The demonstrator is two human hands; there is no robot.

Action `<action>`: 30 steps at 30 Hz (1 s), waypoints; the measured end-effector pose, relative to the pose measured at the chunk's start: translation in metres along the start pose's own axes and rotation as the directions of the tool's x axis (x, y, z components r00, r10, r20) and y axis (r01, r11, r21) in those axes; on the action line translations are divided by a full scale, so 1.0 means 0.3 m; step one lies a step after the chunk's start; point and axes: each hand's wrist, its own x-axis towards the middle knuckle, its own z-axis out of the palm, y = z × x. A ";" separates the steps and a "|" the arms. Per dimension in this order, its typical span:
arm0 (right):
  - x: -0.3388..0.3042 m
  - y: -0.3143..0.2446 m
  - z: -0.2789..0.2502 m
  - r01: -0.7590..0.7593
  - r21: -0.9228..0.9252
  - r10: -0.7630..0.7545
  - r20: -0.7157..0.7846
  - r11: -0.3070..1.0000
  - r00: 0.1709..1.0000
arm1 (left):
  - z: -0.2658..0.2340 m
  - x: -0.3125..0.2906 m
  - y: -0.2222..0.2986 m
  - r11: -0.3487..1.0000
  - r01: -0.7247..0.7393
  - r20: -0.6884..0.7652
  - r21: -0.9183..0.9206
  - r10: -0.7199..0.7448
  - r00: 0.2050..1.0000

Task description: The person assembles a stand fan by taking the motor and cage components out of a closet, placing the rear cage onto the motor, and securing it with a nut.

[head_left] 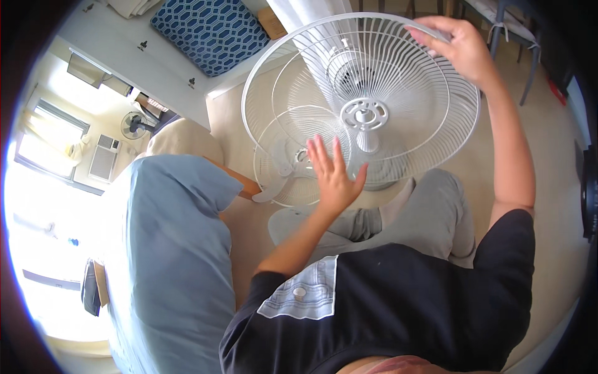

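A large round white wire fan guard [365, 103] is tilted up in front of me, with a ringed hub at its middle. My right hand [453, 48] grips its upper right rim between thumb and fingers. Over its lower part my left hand [336, 176] is raised, fingers spread and holding nothing; whether it touches the wires I cannot tell. Through the wires show the fan's motor [356, 76] and its pale base [385, 166] on the floor. A pale fan blade [281, 159] lies low to the left, near another wire guard [274, 128], partly covered.
Close on my left is a person in a blue shirt [177, 224], an arm [240, 177] reaching toward the blade. White cabinets [152, 53] and a blue patterned cushion [208, 34] stand far left. A chair [501, 37] is at the far right. My crossed legs [430, 212] are under the guard.
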 end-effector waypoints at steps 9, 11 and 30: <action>0.133 -0.047 -0.010 0.225 0.063 -0.222 -0.049 0.972 0.974 | 0.197 0.212 -0.121 0.951 -0.200 -0.002 0.237 0.206 0.978; 0.155 -0.038 -0.010 0.238 0.135 -0.239 -0.003 0.962 0.971 | 0.219 0.209 -0.125 0.945 -0.183 -0.031 0.271 0.199 0.980; 0.200 -0.112 -0.069 0.297 0.168 -0.304 0.019 0.940 0.952 | 0.212 0.282 -0.086 0.950 -0.129 -0.098 0.284 0.162 0.982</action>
